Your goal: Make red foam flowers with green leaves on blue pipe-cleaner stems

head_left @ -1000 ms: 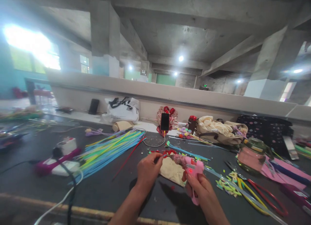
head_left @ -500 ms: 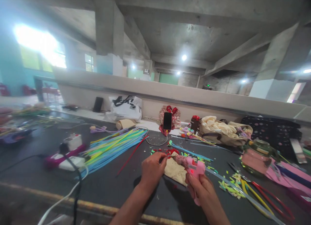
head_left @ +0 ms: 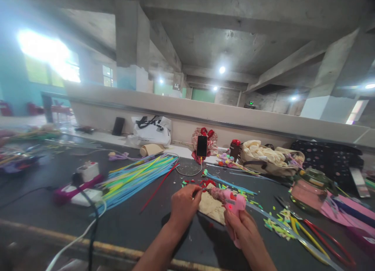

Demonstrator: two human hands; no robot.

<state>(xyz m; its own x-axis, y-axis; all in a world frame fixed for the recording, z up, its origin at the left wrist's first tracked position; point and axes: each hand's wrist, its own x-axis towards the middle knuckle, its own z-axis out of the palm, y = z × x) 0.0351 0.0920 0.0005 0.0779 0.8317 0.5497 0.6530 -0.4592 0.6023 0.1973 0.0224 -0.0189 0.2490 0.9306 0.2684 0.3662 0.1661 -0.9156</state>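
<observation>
My right hand (head_left: pixel 241 226) is wrapped round the handle of a pink glue gun (head_left: pixel 233 200), whose red light is lit. The gun's nozzle points left, close to the fingertips of my left hand (head_left: pixel 184 204). Those fingers are pinched together on something too small to make out. Under the nozzle lies a beige pad (head_left: pixel 213 209) on the dark table (head_left: pixel 131 228). Small red pieces (head_left: pixel 207 182) are at the pad's far edge. A clear glue stick (head_left: pixel 272 217) trails from the back of the gun toward the lower right.
Blue, green and yellow stems (head_left: pixel 139 177) lie left of centre, beside a power strip (head_left: pixel 68 191) with cables. A phone (head_left: pixel 202 146) stands at the back. Red-handled pliers (head_left: pixel 325 234), cut bits (head_left: pixel 279 224) and a glass jar (head_left: pixel 310 189) are at the right.
The glue gun and my right hand have shifted very slightly. My left hand keeps its pinch in nearly the same spot.
</observation>
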